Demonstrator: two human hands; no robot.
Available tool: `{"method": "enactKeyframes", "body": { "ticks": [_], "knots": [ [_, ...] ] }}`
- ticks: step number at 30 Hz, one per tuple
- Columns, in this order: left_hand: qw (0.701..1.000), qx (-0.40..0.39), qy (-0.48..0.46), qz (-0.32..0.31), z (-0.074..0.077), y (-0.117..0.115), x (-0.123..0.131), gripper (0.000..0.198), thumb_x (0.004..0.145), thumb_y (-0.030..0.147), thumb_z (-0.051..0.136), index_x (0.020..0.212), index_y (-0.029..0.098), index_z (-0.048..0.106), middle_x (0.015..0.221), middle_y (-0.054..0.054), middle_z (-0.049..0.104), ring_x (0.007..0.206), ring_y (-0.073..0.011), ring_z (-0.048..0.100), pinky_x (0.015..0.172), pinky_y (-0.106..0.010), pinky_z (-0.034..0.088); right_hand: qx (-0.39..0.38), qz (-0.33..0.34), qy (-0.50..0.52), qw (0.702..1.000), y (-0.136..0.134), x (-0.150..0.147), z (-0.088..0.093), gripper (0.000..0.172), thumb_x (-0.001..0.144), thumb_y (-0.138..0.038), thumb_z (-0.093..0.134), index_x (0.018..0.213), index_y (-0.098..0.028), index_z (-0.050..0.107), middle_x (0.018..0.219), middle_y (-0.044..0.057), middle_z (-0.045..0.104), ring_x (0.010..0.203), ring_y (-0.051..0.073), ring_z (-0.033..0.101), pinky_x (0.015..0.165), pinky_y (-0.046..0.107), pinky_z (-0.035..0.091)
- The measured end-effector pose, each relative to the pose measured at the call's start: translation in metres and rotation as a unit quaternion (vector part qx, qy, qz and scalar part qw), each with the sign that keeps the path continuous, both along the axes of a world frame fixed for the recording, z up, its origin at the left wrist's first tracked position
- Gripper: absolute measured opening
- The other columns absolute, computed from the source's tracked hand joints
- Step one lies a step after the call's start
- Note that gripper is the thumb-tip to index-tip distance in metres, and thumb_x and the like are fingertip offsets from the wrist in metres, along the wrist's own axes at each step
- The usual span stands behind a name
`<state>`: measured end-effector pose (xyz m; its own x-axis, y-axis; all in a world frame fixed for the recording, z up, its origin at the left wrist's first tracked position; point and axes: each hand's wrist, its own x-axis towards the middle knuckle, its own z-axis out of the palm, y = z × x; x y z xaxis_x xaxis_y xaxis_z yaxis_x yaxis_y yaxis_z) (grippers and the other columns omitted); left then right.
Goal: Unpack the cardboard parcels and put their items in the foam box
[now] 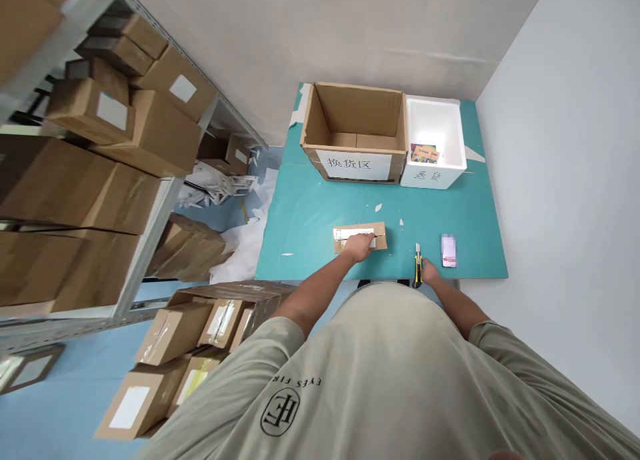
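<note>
A small cardboard box [379, 243] with a white label lies on the green table, close to its front edge. My left hand [357, 248] rests over the top of this box and holds it, with a finger reaching along toward the right end. Right of the box, at the table's edge, is a yellow and black utility knife [418, 268] with its blade end pointing away from me. My right hand [429, 272] grips the knife from its right side; most of the fingers are hard to make out.
A large open carton [355, 165] and a white foam box [433, 175] holding colourful packets [425, 154] stand at the table's back. A phone [449, 252] lies on the right. Shelves of cartons [165, 133] and stacked boxes [165, 333] stand to the left.
</note>
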<state>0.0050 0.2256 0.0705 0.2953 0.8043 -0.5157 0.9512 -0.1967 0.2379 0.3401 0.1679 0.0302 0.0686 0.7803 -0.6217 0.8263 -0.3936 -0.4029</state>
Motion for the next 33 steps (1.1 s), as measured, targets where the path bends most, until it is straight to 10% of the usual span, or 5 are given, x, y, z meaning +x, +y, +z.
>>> {"method": "enactKeyframes", "body": {
  "ticks": [6, 13, 18, 26, 33],
  "knots": [
    [0.999, 0.033, -0.003, -0.011, 0.003, 0.003, 0.001, 0.036, 0.111, 0.021, 0.059, 0.143, 0.022, 0.076, 0.136, -0.019, 0.08, 0.129, -0.0394, 0.077, 0.104, -0.049, 0.058, 0.086, 0.072, -0.004, 0.994, 0.02, -0.03, 0.001, 0.06, 0.108, -0.022, 0.062, 0.167, -0.015, 0.058, 0.164, 0.024, 0.064, 0.144, 0.032, 0.068, 0.122, 0.043, 0.054],
    [0.995, 0.079, -0.029, -0.056, 0.001, 0.001, 0.011, 0.042, 0.112, 0.015, 0.05, 0.144, 0.018, 0.077, 0.132, -0.022, 0.08, 0.127, -0.0381, 0.076, 0.105, -0.05, 0.058, 0.233, 0.29, 0.115, 0.921, 0.071, -0.099, 0.029, 0.06, 0.111, -0.027, 0.061, 0.171, -0.021, 0.057, 0.175, 0.019, 0.056, 0.16, 0.033, 0.055, 0.135, 0.053, 0.046],
    [0.994, 0.085, -0.041, -0.052, -0.011, -0.024, 0.017, 0.043, 0.115, 0.018, 0.049, 0.146, 0.019, 0.078, 0.129, -0.021, 0.081, 0.129, -0.0364, 0.075, 0.108, -0.05, 0.058, 0.177, 0.441, 0.05, 0.879, 0.069, -0.107, 0.038, 0.045, 0.109, -0.013, 0.061, 0.152, -0.019, 0.071, 0.16, 0.017, 0.069, 0.141, 0.032, 0.066, 0.123, 0.047, 0.054],
    [0.979, 0.092, -0.098, 0.151, -0.015, -0.009, -0.019, 0.038, 0.114, 0.048, 0.067, 0.135, 0.019, 0.078, 0.129, -0.018, 0.079, 0.117, -0.0335, 0.076, 0.1, -0.04, 0.058, 0.174, 0.442, -0.014, 0.88, 0.06, -0.1, 0.026, 0.041, 0.114, -0.008, 0.052, 0.143, -0.025, 0.074, 0.142, 0.009, 0.076, 0.12, 0.025, 0.071, 0.1, 0.032, 0.059],
    [0.993, 0.11, -0.015, 0.036, -0.012, 0.018, -0.056, 0.064, 0.097, 0.027, 0.08, 0.159, 0.025, 0.066, 0.16, -0.019, 0.063, 0.14, -0.0387, 0.065, 0.119, -0.047, 0.05, 0.167, 0.453, -0.029, 0.875, 0.059, -0.096, 0.029, 0.044, 0.116, -0.012, 0.046, 0.147, -0.026, 0.074, 0.15, 0.01, 0.077, 0.121, 0.028, 0.072, 0.096, 0.035, 0.059]
  ]
}}
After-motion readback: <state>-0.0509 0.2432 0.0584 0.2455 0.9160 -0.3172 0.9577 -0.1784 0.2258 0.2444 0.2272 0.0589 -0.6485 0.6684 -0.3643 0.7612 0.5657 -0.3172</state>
